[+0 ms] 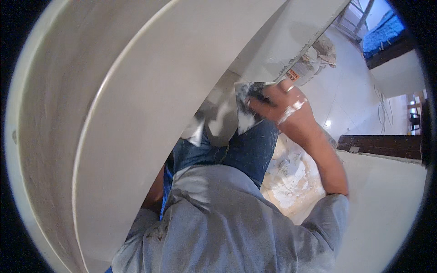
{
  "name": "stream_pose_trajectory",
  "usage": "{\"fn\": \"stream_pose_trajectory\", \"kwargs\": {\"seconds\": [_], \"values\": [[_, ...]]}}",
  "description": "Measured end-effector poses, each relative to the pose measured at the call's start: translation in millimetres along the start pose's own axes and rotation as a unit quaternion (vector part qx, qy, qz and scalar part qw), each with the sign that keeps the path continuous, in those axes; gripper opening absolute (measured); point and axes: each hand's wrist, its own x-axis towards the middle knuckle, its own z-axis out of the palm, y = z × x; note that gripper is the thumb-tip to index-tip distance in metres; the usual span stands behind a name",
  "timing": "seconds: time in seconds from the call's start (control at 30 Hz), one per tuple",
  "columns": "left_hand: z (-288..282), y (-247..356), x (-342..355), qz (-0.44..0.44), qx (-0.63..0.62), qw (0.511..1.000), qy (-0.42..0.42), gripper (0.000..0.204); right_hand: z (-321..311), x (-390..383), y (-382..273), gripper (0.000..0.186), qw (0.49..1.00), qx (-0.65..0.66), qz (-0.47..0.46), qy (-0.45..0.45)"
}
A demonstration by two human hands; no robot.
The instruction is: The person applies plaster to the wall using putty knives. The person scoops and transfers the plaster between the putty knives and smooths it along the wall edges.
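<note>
My right hand (284, 102), with white smears on its wrist and fingers, is closed on a putty knife (246, 116). Its dark, roughly triangular blade carries white paste and hangs above my right knee. The hand is slightly blurred. On the left, a large pale smooth surface (150, 91) covers my left hand; only a bit of my left forearm (155, 193) shows beside it. A second white-smeared blade or plate (195, 132) sticks out from behind that surface's edge, above my left thigh. What holds it is hidden.
A floor sheet (296, 182) splotched with white paste lies right of my legs. Further off stand an open paper sack (314, 61), a ladder (356, 20) and a blue tarp (384, 34). A thin cable (383, 107) and a dark wooden edge (382, 143) are at the right.
</note>
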Motion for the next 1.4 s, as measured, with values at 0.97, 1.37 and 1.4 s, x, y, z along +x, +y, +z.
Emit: {"fn": "stream_pose_trajectory", "kwargs": {"seconds": [0.97,1.37,1.4], "values": [[-25,9,-17,-0.13,-0.154,0.965,0.169,0.038,105,213,136,0.02,-0.175,0.916,0.048,0.357],[7,23,-8,-0.139,-0.138,0.968,0.155,0.041,110,196,162,0.018,-0.365,0.827,-0.113,0.413],[6,27,-12,-0.141,-0.158,0.964,0.162,0.042,104,186,158,0.018,-0.366,0.839,-0.112,0.387]]}}
